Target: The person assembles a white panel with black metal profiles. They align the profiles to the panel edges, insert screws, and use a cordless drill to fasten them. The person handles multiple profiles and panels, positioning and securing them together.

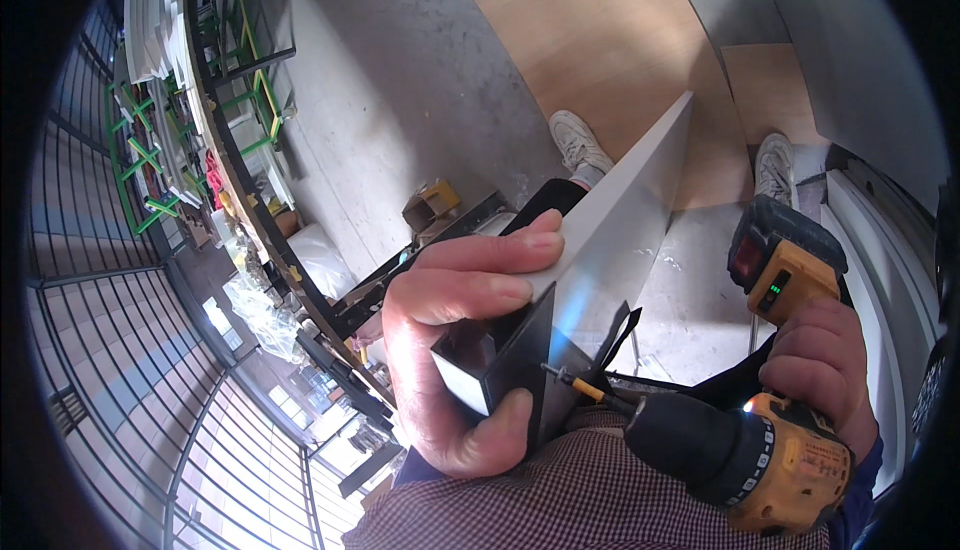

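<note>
My left hand [412,360] is closed around a dark, box-shaped channel piece [510,355], thumb below and fingers above. A long pale panel [640,185] runs from this piece away toward the floor, and my fingertips press on its near end. In my right hand [822,365] is a yellow and black cordless drill [740,450], gripped by its handle. Its slim bit [580,383] points left, with the tip at the face of the dark piece; whether it touches I cannot tell. A thin black strip [618,338] sticks up just beyond the bit.
Wooden boards [620,40] lie on the concrete floor by my shoes. White panels [870,240] lean at the right. To the left stands a dark-framed rack [235,150] with green metal frames and plastic bags. A yellow box [432,205] sits beyond my left hand.
</note>
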`<action>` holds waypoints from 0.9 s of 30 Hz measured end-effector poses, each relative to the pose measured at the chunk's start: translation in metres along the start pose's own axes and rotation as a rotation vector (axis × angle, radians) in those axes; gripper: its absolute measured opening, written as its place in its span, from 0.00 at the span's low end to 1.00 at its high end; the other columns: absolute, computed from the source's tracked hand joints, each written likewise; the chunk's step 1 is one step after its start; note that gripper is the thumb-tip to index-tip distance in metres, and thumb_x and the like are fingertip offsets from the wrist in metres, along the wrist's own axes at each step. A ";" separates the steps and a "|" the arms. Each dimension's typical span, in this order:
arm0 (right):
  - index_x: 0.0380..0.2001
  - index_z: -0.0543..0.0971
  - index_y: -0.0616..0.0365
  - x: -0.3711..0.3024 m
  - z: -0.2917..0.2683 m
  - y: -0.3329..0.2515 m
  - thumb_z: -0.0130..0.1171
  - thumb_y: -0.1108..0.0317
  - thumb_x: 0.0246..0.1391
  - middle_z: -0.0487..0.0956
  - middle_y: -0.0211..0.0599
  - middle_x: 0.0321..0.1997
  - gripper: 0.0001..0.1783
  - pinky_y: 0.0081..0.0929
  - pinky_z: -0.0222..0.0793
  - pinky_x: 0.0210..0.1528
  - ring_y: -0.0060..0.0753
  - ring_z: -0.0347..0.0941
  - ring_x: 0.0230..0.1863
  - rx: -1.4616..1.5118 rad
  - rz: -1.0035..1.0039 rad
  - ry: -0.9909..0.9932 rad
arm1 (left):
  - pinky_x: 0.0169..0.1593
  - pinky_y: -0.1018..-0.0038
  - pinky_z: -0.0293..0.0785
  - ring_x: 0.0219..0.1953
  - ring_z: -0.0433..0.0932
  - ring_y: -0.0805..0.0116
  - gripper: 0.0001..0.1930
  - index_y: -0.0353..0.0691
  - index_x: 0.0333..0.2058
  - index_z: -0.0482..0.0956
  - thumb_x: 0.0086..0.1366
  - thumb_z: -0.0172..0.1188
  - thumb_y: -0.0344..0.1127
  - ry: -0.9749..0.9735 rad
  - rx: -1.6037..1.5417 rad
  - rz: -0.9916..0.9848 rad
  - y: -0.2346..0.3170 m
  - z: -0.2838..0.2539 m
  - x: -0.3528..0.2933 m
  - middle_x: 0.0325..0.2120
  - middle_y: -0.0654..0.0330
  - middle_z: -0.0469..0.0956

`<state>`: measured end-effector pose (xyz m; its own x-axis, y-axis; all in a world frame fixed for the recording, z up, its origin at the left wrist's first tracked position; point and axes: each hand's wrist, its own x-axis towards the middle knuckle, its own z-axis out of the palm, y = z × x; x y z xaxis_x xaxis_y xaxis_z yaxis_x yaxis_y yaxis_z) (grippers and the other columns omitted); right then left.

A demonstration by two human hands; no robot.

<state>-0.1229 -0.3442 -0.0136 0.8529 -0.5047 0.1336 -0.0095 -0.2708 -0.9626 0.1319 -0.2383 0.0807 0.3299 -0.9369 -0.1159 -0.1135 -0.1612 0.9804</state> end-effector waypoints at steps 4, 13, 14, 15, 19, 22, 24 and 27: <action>0.26 0.74 0.48 0.003 0.000 0.002 0.65 0.61 0.33 0.71 0.26 0.20 0.14 0.28 0.64 0.26 0.29 0.72 0.22 -0.037 -0.029 -0.009 | 0.66 0.48 0.58 0.56 0.71 0.47 0.25 0.29 0.45 0.67 0.46 0.60 0.30 0.006 0.009 -0.004 0.000 0.000 0.000 0.49 0.36 0.70; 0.30 0.75 0.48 0.018 -0.013 0.008 0.65 0.59 0.34 0.69 0.25 0.21 0.16 0.27 0.65 0.27 0.25 0.69 0.22 -0.316 -0.267 0.031 | 0.66 0.48 0.59 0.56 0.71 0.47 0.25 0.30 0.45 0.67 0.46 0.60 0.31 0.023 0.025 0.009 0.000 0.001 -0.001 0.49 0.36 0.70; 0.30 0.75 0.48 0.019 -0.012 0.009 0.65 0.59 0.35 0.69 0.25 0.21 0.16 0.27 0.65 0.28 0.25 0.69 0.22 -0.319 -0.276 0.038 | 0.66 0.48 0.59 0.56 0.71 0.47 0.25 0.29 0.45 0.67 0.47 0.60 0.31 0.022 0.022 0.014 0.000 0.001 -0.001 0.49 0.36 0.70; 0.31 0.75 0.47 0.020 -0.011 0.009 0.65 0.59 0.35 0.69 0.25 0.21 0.16 0.27 0.65 0.28 0.25 0.69 0.23 -0.321 -0.285 0.044 | 0.66 0.48 0.59 0.56 0.71 0.47 0.26 0.29 0.45 0.67 0.47 0.61 0.31 0.021 0.018 0.018 -0.001 0.001 -0.001 0.49 0.36 0.70; 0.31 0.76 0.47 0.021 -0.008 0.012 0.65 0.59 0.33 0.69 0.25 0.22 0.17 0.27 0.66 0.29 0.25 0.69 0.23 -0.313 -0.279 0.026 | 0.66 0.47 0.59 0.56 0.71 0.47 0.25 0.29 0.46 0.67 0.48 0.61 0.32 0.004 0.025 0.019 -0.002 -0.002 -0.001 0.49 0.37 0.70; 0.32 0.76 0.48 0.020 -0.013 0.011 0.64 0.60 0.32 0.69 0.26 0.23 0.18 0.29 0.67 0.32 0.26 0.70 0.25 -0.345 -0.321 0.027 | 0.66 0.48 0.59 0.56 0.71 0.47 0.25 0.29 0.46 0.66 0.49 0.61 0.33 -0.014 0.055 0.019 -0.001 -0.004 -0.002 0.49 0.37 0.70; 0.33 0.77 0.47 0.019 -0.017 0.007 0.64 0.60 0.32 0.70 0.26 0.25 0.18 0.33 0.68 0.35 0.28 0.71 0.28 -0.425 -0.348 0.056 | 0.66 0.49 0.60 0.56 0.71 0.46 0.25 0.29 0.46 0.66 0.50 0.60 0.32 -0.016 0.069 0.016 0.000 -0.004 -0.003 0.49 0.37 0.70; 0.35 0.78 0.44 0.018 -0.026 0.001 0.63 0.61 0.32 0.71 0.26 0.27 0.19 0.43 0.68 0.41 0.30 0.72 0.33 -0.697 -0.411 0.064 | 0.65 0.51 0.61 0.58 0.70 0.45 0.24 0.29 0.46 0.66 0.49 0.59 0.30 0.000 0.080 -0.024 0.003 -0.002 -0.005 0.50 0.38 0.69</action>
<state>-0.1208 -0.3752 -0.0062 0.8275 -0.2938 0.4784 -0.0426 -0.8825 -0.4683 0.1312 -0.2334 0.0844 0.3334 -0.9324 -0.1394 -0.1801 -0.2081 0.9614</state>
